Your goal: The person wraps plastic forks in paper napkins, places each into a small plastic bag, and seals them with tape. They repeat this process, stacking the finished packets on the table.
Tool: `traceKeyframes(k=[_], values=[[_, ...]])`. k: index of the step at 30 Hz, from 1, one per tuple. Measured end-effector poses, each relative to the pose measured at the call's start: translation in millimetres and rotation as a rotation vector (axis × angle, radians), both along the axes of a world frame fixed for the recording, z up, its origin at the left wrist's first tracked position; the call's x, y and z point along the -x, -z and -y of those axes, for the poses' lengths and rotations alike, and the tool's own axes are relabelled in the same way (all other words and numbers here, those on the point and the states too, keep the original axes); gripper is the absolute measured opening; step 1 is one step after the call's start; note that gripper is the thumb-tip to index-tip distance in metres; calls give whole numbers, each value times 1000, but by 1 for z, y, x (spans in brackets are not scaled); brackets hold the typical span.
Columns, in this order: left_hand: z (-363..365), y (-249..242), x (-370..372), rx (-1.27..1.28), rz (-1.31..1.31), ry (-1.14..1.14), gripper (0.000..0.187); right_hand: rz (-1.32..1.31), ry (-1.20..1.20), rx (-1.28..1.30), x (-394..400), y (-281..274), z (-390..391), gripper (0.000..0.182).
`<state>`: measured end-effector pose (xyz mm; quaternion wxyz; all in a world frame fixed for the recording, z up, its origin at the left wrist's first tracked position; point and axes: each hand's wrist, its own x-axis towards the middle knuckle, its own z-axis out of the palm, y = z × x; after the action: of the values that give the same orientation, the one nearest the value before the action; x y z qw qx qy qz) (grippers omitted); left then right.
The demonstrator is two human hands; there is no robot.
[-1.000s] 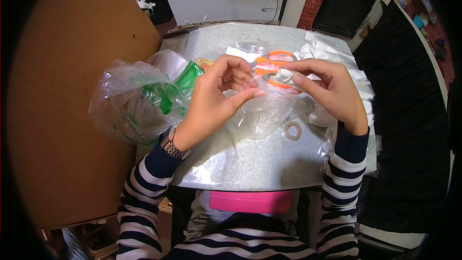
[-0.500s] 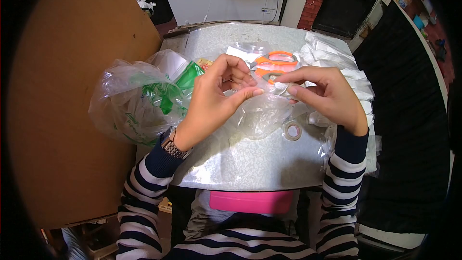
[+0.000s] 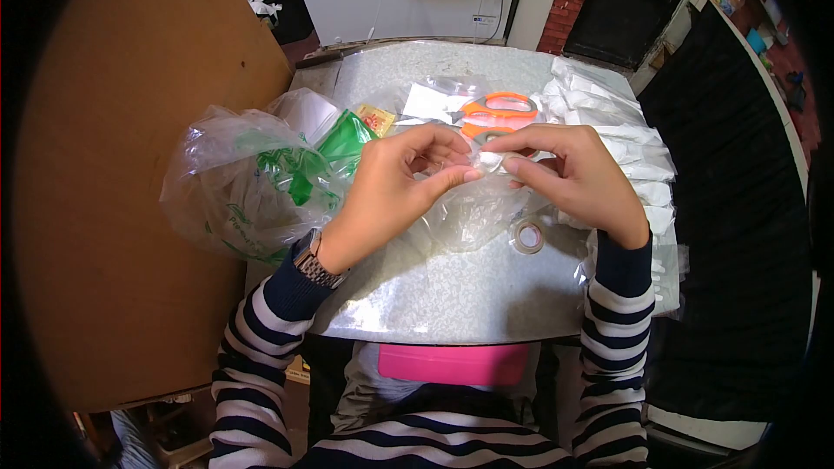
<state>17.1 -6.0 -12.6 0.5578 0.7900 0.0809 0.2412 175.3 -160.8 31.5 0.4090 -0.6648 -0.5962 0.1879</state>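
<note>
Landmark = tape roll [image 3: 518, 237], lying flat on the surface [image 3: 452, 304]. The white piece [image 3: 491, 160] is up off the surface, on the roll's far side & a bit L of it, btwn the fingertips of both hands. Its long axis seems to run roughly side to side, from one hand twd the other, tho it's small & partly covered, so exact tilt can't be told.

R hand [image 3: 586, 175] is nearer: thumb & index pinch the piece from its R, other fingers loosely curled, w/ the hand beyond the roll & to its R. L hand [image 3: 387, 187] comes in from the roll's L, thumb & fingertips curled at the piece's L end; can't tell if they grip it, some thin film, or only rest beside it.

Re the roll: clear plastic [image 3: 465, 215] is just L & beyond, under the hands. Scissors [image 3: 470, 110] lie farther beyond, slightly L, orange handles partly behind the R hand's fingers. Clear bag w/ green print [image 3: 252, 174] is well L; crinkled white packaging [image 3: 656, 169] is R & beyond.
</note>
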Motion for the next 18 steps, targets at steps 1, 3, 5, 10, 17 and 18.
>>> traceKeyframes(k=[1, 3, 5, 10, 17, 18], values=[[1, -1, 0, -12, -17, -8, 24, 20, 2, -1, 1, 0, 0, 25], [0, 0, 1, -68, -30, -31, 22, 67, -4, -51, 0, 5, -3, 25], [0, 0, 1, -110, -27, -50, 20, 54, 14, -60, 1, 5, -3, 24], [0, 2, 1, -149, -35, -71, 20, -54, 63, -23, 3, 5, -4, 24], [1, 1, 1, -93, -98, -62, 21, 63, 55, -130, 6, 10, -9, 23], [1, 1, 1, -65, -115, -55, 21, 84, 60, -146, 7, 11, -9, 23]])
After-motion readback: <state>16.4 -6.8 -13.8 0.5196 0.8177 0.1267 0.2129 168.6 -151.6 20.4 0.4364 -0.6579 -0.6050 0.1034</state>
